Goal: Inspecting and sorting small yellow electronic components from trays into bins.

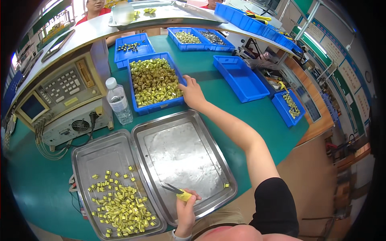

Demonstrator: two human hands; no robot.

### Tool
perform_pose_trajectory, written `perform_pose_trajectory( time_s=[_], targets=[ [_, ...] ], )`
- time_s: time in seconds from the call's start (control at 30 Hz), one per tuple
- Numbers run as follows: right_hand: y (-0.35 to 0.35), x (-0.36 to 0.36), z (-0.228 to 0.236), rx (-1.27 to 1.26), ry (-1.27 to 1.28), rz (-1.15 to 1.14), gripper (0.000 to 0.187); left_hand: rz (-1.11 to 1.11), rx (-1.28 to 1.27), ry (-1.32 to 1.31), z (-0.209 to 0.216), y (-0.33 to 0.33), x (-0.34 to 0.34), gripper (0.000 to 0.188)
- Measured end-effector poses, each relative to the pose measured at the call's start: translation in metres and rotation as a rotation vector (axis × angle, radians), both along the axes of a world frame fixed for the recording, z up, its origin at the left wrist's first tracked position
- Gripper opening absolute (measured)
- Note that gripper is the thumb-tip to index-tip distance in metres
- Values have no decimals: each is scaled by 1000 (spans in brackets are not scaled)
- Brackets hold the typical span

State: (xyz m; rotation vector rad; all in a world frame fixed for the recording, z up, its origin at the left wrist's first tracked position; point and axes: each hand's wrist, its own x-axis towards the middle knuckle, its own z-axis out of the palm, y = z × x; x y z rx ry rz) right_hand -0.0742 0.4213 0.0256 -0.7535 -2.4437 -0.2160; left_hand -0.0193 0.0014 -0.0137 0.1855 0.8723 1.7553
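In the head view I see my right hand [192, 93] stretched far forward to the near right corner of the blue bin [175, 68] that is full of small yellow-and-gold components [154, 81]; the fingers rest on the bin's rim and on the parts at that edge, but I cannot tell if they are pinched on a piece or only touching, because the back of the hand hides the fingertips. My left hand [185, 209] is close to my body, at the near rim of the right steel tray [183, 152] — it is closed around the yellow handles of a pair of small cutters [177, 191], and the dark blades point to the left over the tray floor. One single yellow component [226, 185] lies near the right rim of this tray. Just beside it, touching along the long side, is the left steel tray [100, 154], with a loose heap of the same yellow parts [120, 205] in its near half. A plastic water bottle [118, 101] stands upright between the full bin and a beige test instrument [64, 96] on the green table [241, 108].
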Motion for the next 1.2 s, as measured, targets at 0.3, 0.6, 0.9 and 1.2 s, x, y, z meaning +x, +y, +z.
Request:
perform_pose_trajectory(
  time_s=[0.3, 0.6, 0.9, 1.2],
  targets=[
    [0, -6, 9, -65, -166, -24, 58, 11, 23, -12, 3, -2, -2, 18],
    [-1, -17, 13, -120, -337, -85, 75, -4, 64, -19, -1, -4, -3, 20],
    [12, -27, 9, -368, -319, -121, 75, -24, 71, -62, 0, -5, -2, 22],
    [13, -26, 11, -460, -356, -119, 75, 38, 100, -124, -2, -4, -2, 16]
  ],
)
